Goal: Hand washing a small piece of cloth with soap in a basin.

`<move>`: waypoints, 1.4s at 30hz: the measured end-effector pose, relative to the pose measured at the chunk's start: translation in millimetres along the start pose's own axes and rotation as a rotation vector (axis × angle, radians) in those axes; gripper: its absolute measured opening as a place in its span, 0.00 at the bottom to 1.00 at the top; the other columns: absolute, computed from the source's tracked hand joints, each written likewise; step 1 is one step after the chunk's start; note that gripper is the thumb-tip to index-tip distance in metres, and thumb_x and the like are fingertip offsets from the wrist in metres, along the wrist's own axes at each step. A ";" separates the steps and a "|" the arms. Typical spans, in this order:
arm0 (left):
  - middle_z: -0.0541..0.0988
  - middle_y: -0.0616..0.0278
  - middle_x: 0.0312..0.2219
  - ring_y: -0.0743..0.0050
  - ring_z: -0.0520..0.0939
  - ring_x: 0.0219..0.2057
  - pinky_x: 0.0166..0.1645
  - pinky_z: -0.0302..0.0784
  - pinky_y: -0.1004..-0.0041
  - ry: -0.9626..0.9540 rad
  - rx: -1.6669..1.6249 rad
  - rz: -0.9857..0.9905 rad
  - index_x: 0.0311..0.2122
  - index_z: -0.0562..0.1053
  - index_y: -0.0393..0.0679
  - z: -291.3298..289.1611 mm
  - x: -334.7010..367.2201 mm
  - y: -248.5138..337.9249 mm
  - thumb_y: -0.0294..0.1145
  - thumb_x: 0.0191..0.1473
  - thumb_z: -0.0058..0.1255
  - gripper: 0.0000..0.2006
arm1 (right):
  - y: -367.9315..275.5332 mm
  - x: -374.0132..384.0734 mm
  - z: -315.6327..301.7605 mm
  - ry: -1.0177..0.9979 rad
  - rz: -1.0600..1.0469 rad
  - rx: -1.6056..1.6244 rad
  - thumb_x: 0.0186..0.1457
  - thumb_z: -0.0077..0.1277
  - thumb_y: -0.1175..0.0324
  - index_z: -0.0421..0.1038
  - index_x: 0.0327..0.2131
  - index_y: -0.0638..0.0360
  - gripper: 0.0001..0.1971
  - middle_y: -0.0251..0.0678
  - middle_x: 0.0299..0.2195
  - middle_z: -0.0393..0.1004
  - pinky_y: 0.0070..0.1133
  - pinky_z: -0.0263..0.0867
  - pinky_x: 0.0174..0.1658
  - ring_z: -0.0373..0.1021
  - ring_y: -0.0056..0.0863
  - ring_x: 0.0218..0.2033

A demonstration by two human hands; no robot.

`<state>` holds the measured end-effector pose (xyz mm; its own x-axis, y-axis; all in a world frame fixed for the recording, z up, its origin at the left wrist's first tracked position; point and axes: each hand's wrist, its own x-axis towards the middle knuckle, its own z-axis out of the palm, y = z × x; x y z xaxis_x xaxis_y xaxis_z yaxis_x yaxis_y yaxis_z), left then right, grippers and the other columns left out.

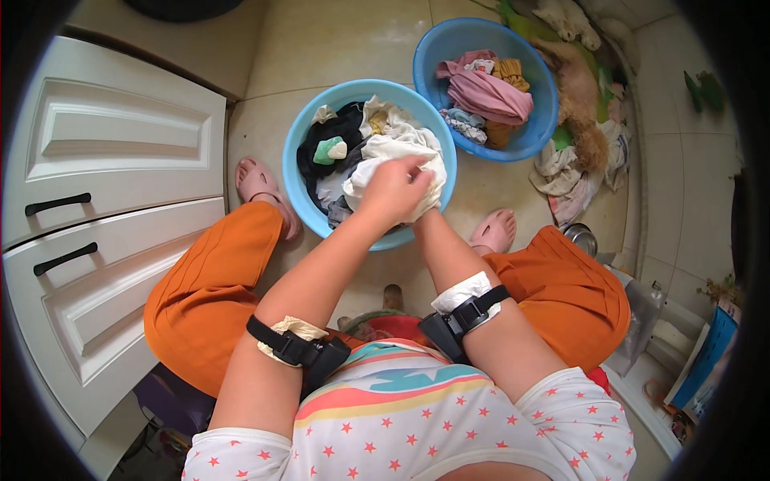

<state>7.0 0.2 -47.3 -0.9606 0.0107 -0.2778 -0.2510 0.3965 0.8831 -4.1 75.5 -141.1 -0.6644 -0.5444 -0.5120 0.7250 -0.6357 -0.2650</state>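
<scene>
A light blue basin (290,152) stands on the floor between my feet, full of wet-looking clothes. My left hand (395,191) is over its near right part, fingers curled and closed on a white garment (409,148). At the same bunched cloth, my right hand (427,215) shows only near the wrist. Cloth and my left hand hide its fingers. Black clothing (341,128) fills the left side of the basin. On it rests a green lump with a pale piece, perhaps soap (327,151). Some grey cloth (337,210) lies near the front rim.
A darker blue basin (544,120) at the back right holds pink, mustard and pale blue clothes (489,92). Beyond it lie a curly-haired brown dog (579,104) and crumpled cloths (561,172). White cabinet drawers (120,128) line the left. My pink clogs (261,188) flank the nearer basin.
</scene>
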 end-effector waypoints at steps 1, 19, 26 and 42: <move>0.76 0.55 0.27 0.69 0.76 0.26 0.34 0.71 0.73 0.002 0.006 -0.002 0.36 0.71 0.36 -7.3 -0.6 -4.2 0.38 0.45 0.50 0.16 | -2.0 2.9 1.9 -0.024 0.001 0.003 0.49 0.47 0.64 0.67 0.39 0.56 0.14 0.32 0.33 0.71 0.24 0.66 0.36 0.68 0.25 0.32; 0.72 0.56 0.38 0.65 0.75 0.38 0.41 0.74 0.68 0.157 -1.234 -0.283 0.46 0.63 0.39 -45.3 6.3 -67.2 0.24 0.51 0.42 0.15 | -46.6 -0.2 23.2 -0.023 -0.306 -0.599 0.48 0.48 0.62 0.68 0.38 0.55 0.14 0.32 0.32 0.71 0.24 0.66 0.34 0.68 0.24 0.31; 0.71 0.59 0.37 0.71 0.75 0.36 0.40 0.74 0.72 0.137 -1.037 -0.292 0.44 0.64 0.43 -43.0 -2.0 -55.4 0.20 0.47 0.46 0.16 | -46.8 14.0 13.7 0.001 -0.613 -1.230 0.48 0.48 0.61 0.68 0.37 0.55 0.14 0.32 0.32 0.71 0.24 0.67 0.34 0.68 0.23 0.30; 0.56 0.54 0.53 0.53 0.54 0.56 0.56 0.52 0.61 0.226 0.950 -0.020 0.54 0.56 0.50 -61.8 23.1 -113.3 0.25 0.39 0.48 0.32 | -67.8 -7.1 68.5 0.163 -0.598 -2.456 0.42 0.42 0.60 0.70 0.25 0.52 0.10 0.40 0.24 0.71 0.28 0.64 0.30 0.69 0.37 0.27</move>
<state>5.9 -101.2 -130.4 -0.9824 -0.1410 -0.1223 -0.1616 0.9704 0.1794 -61.0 85.0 -63.6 -0.8412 -0.5349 -0.0797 -0.4980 0.8236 -0.2714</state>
